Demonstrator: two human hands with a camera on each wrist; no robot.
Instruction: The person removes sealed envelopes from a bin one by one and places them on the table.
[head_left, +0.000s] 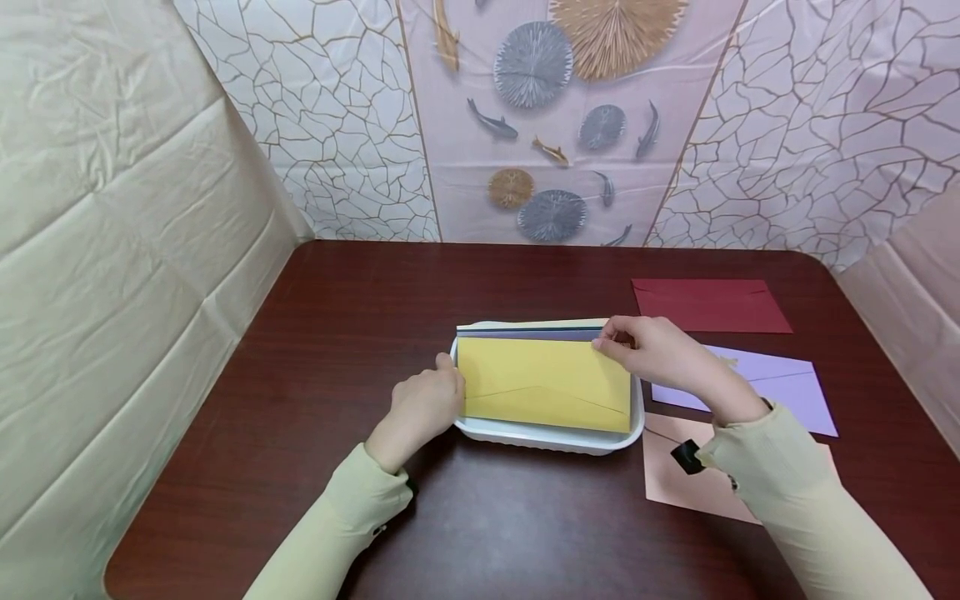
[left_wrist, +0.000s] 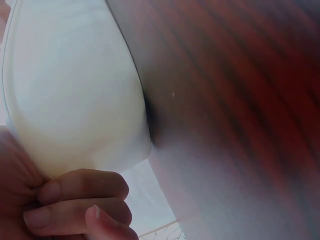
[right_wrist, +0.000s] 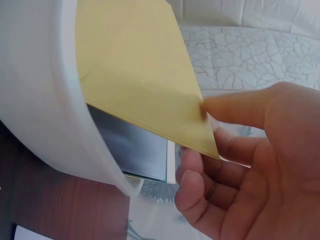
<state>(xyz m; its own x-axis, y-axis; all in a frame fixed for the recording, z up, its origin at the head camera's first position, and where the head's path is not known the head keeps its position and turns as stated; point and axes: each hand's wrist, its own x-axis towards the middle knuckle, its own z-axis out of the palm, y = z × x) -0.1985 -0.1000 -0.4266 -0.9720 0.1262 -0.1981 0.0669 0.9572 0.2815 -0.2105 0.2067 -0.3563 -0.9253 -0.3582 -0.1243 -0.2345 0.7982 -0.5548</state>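
A yellow envelope (head_left: 543,375) lies on the white plastic tray (head_left: 551,442), flap side up. My right hand (head_left: 652,354) pinches its far right corner between thumb and fingers; the right wrist view shows that corner of the yellow envelope (right_wrist: 135,70) lifted, with a gap under it. Beneath it are a dark envelope (right_wrist: 135,145) and a pale one, whose edges show behind the yellow one. My left hand (head_left: 423,404) grips the tray's left end. Seen from the left wrist, its curled fingers (left_wrist: 85,185) lie against the tray's wall.
Right of the tray, a dark red envelope (head_left: 705,304), a lilac envelope (head_left: 787,387) and a pale pink envelope (head_left: 667,479) lie on the brown table (head_left: 360,308). My right forearm crosses over the lilac and pink ones. A patterned curtain (head_left: 540,167) hangs behind the table.
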